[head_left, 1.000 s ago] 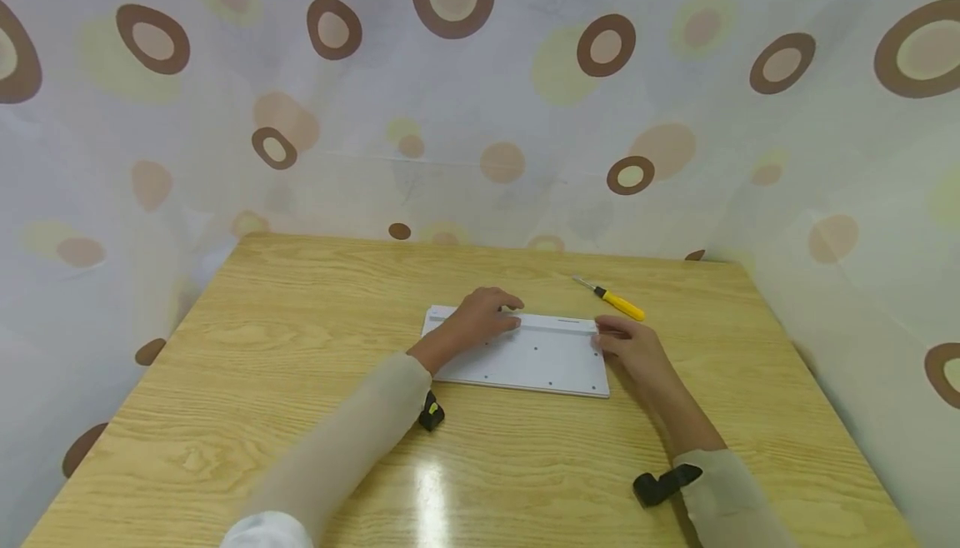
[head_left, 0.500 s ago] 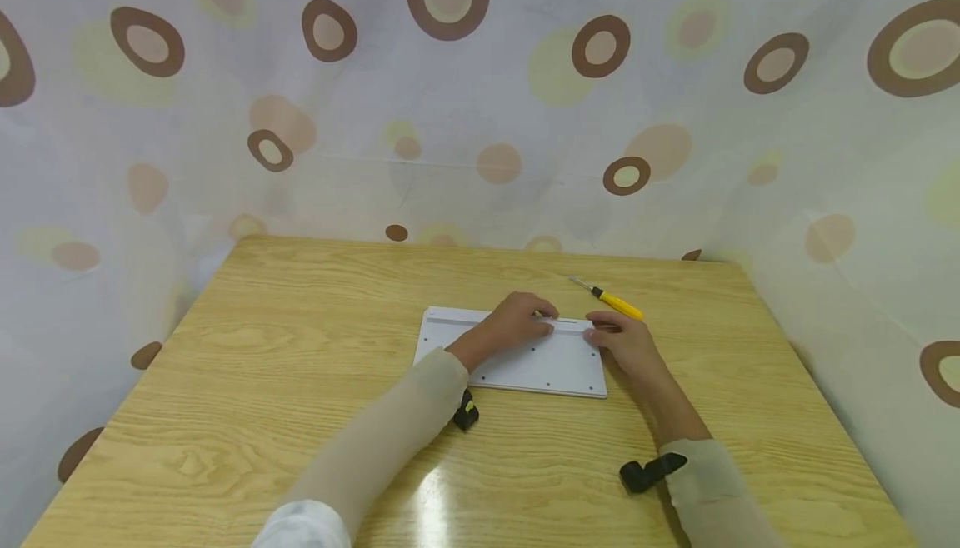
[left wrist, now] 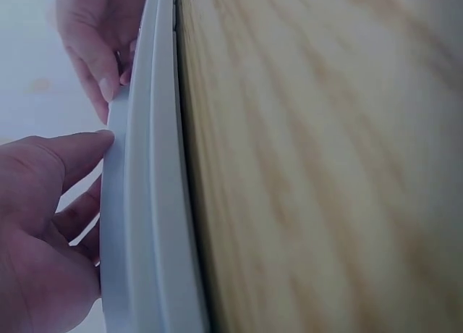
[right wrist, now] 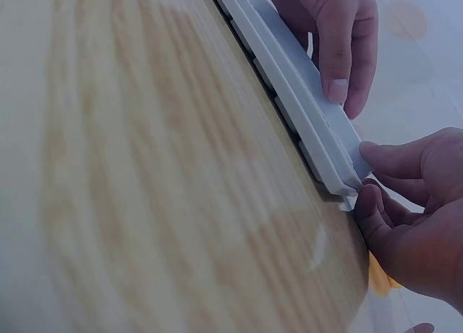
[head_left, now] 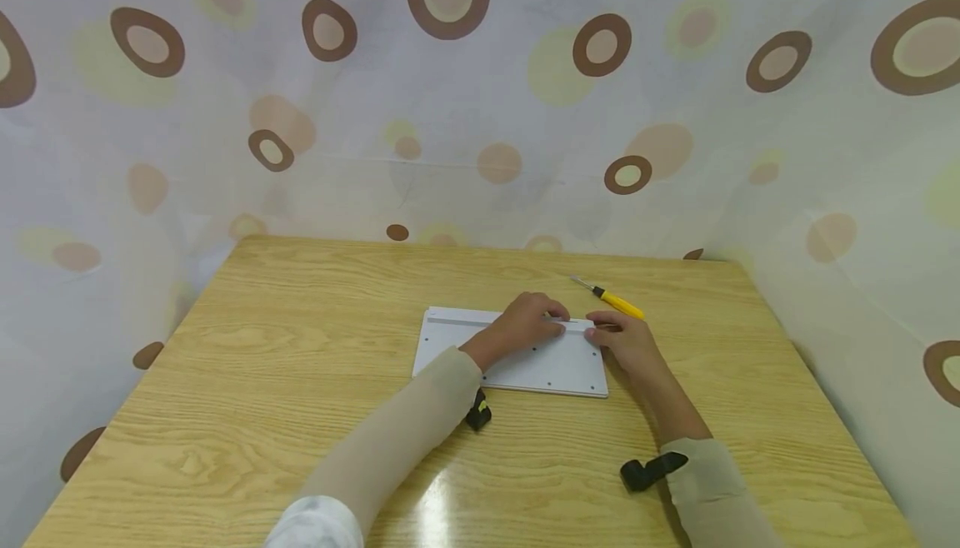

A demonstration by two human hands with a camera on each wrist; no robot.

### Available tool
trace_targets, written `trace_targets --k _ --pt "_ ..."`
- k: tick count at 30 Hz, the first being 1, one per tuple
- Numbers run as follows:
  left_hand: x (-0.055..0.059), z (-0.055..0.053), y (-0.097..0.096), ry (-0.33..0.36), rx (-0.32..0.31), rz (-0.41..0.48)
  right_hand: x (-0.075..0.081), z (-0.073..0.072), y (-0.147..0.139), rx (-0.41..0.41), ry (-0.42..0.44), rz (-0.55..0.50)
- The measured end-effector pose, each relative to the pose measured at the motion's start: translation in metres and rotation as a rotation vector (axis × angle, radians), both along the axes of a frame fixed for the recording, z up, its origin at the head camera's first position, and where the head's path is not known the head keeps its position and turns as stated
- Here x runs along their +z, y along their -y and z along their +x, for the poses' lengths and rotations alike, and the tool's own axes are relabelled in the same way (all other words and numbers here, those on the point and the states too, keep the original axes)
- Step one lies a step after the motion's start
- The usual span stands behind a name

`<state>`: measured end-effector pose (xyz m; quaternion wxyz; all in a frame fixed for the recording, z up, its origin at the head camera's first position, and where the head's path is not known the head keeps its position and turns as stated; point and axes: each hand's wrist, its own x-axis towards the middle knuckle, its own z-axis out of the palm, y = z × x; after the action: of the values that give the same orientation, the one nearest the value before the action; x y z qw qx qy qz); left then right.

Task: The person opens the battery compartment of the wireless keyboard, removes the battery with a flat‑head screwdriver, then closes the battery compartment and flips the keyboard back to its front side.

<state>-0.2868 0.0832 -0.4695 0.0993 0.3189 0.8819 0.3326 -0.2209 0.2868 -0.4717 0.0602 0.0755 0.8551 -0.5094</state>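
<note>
A white keyboard (head_left: 517, 371) lies face down on the wooden table, its screw-dotted back upward and a raised bar along its far edge. My left hand (head_left: 525, 321) reaches over the back and pinches this bar, thumb on the near side, fingers beyond it. At the right end of the bar, my right hand (head_left: 628, 346) grips the far right corner between thumb and fingers. The right wrist view shows the keyboard's side (right wrist: 289, 105), with keys underneath and the right thumb (right wrist: 387, 158) touching the bar. Both hands sit close together.
Just beyond the right hand lies a screwdriver (head_left: 621, 305) with a yellow handle, its tip pointing to the far left. A patterned sheet (head_left: 502, 115) hangs behind the wooden table (head_left: 300, 298) and along its sides.
My left hand has slid rightward along the bar toward the right hand. The right hand keeps its place at the corner, and the keyboard has barely moved.
</note>
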Motion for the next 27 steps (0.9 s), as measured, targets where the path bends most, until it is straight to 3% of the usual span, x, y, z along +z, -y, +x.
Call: trace_targets --k 13,22,27 --pt "0.005 -0.001 -0.005 0.048 0.026 -0.014 -0.001 -0.001 0.001 -0.001 -0.001 0.024" --pt "0.012 0.000 -0.008 0.058 0.040 -0.080 -0.002 -0.001 0.000 -0.002 0.006 -0.001" --pt "0.010 -0.004 -0.010 0.072 0.024 -0.124 -0.002 -0.001 0.000 -0.001 0.024 0.005"
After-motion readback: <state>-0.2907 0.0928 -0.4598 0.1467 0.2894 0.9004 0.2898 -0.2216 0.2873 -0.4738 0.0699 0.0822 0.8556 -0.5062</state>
